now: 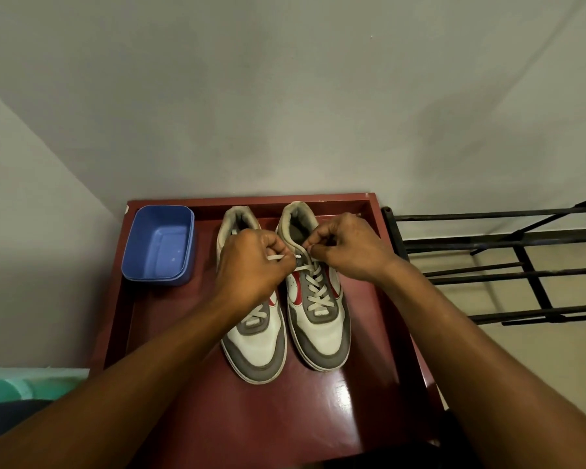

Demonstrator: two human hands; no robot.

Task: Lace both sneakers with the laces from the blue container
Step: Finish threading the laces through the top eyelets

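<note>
Two white, grey and red sneakers stand side by side on a dark red table (359, 394), toes toward me. The right sneaker (322, 336) carries a white lace (317, 287) crossed up its eyelets. My left hand (251, 265) pinches one end of that lace at the shoe's top left. My right hand (347, 247) pinches the other end at the collar. The left sneaker (257, 350) is partly hidden under my left hand; a lace shows at its lower eyelets. The blue container (159, 245) stands at the table's back left and looks empty.
A black metal rack (508, 262) stands right of the table. A grey wall rises behind the table. A green surface (21, 384) lies at the lower left. The table has a raised rim along its back and sides.
</note>
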